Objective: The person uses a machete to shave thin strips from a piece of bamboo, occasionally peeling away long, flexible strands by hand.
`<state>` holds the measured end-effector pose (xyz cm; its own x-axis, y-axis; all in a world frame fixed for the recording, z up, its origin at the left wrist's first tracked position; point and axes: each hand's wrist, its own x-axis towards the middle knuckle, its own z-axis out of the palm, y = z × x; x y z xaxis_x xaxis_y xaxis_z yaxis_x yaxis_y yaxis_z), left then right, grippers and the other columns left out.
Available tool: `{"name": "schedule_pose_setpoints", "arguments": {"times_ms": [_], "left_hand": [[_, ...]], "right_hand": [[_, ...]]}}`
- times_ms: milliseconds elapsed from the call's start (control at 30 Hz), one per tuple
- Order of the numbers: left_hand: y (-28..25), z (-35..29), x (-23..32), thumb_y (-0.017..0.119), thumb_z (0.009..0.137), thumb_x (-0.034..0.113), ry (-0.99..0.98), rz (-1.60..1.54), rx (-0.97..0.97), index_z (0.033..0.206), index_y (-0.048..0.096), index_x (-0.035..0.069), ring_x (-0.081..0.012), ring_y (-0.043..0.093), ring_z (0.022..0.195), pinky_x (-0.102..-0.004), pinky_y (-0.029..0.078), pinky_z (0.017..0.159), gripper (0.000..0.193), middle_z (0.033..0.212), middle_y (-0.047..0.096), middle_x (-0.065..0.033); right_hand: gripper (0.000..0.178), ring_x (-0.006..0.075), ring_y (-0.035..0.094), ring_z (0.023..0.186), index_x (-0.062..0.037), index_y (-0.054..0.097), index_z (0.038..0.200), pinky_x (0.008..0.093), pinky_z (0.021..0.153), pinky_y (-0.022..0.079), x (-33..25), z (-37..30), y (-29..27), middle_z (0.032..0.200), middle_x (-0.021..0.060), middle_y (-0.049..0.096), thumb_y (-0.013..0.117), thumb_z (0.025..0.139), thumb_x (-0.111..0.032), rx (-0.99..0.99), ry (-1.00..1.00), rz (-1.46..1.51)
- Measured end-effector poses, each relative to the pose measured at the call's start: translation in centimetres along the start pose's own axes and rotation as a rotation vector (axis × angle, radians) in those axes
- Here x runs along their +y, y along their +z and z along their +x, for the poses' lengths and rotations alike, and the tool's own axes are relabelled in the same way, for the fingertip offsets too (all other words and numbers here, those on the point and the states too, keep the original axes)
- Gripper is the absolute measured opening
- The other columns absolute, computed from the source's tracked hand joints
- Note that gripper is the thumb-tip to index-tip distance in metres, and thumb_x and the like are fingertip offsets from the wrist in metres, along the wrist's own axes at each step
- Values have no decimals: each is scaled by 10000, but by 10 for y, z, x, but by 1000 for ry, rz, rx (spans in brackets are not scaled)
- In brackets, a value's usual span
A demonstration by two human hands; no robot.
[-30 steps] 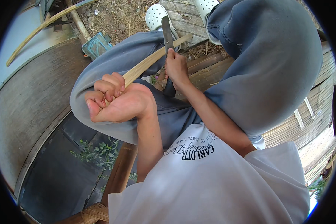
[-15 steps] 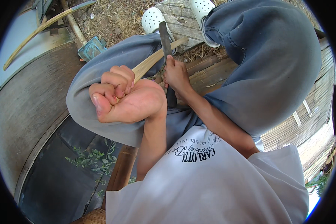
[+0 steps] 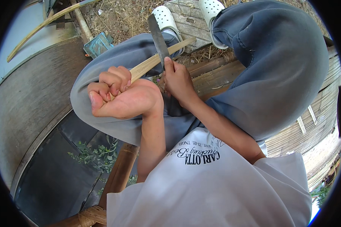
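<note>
My left hand (image 3: pixel 115 92) is closed in a fist around the lower end of a pale wooden strip (image 3: pixel 144 67). The strip slants up and away to the right over my left leg. My right hand (image 3: pixel 178 80) grips a knife (image 3: pixel 157 36) with a long dark blade. That blade crosses over the strip and points up and to the left, its tip close to my left shoe. Beneath my right hand, most of the knife's handle is hidden. Both hands are between my spread knees, the left one nearer my left thigh.
Bamboo poles (image 3: pixel 212 75) form the seat under me, with woven slats (image 3: pixel 307 117) at the right. White clogs (image 3: pixel 165 18) rest on a wooden board (image 3: pixel 187 24). To the left are a curved strip (image 3: pixel 45 22), a blue box (image 3: pixel 98 44), a brown panel (image 3: pixel 34 72) and a leafy plant (image 3: pixel 98 157).
The knife blade has swung to the left and tilts more across the strip. My left hand has shifted slightly left with the strip. The view has moved a little.
</note>
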<state>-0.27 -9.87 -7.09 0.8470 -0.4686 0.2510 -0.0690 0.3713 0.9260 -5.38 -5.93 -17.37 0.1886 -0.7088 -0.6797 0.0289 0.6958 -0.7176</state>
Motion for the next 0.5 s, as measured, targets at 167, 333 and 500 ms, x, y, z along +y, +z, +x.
{"name": "schedule_pose_setpoints", "arguments": {"times_ms": [167, 333, 500], "left_hand": [[-6, 0, -3, 421, 873, 327, -9, -48, 3, 624, 206, 173, -85, 118, 464, -253, 110, 454, 363, 513, 180, 35], [-7, -4, -2, 417, 869, 323, -1, -65, -65, 616, 206, 172, -86, 120, 460, -254, 110, 451, 361, 502, 179, 34], [-4, -7, -10, 405, 869, 315, 5, -66, -86, 606, 200, 168, -86, 114, 457, -257, 109, 446, 365, 489, 177, 28]], "right_hand": [[503, 301, 570, 550, 20, 567, 730, 412, 520, 442, 27, 45, 0, 608, 159, 553, 384, 983, -376, 179, 115, -74], [510, 196, 517, 374, 4, 526, 674, 341, 373, 421, 40, 52, 7, 482, 72, 488, 380, 984, -374, 251, 3, -169], [525, 316, 625, 486, 71, 587, 722, 421, 477, 488, 4, 22, -2, 594, 218, 602, 379, 978, -337, 136, 215, -81]]}}
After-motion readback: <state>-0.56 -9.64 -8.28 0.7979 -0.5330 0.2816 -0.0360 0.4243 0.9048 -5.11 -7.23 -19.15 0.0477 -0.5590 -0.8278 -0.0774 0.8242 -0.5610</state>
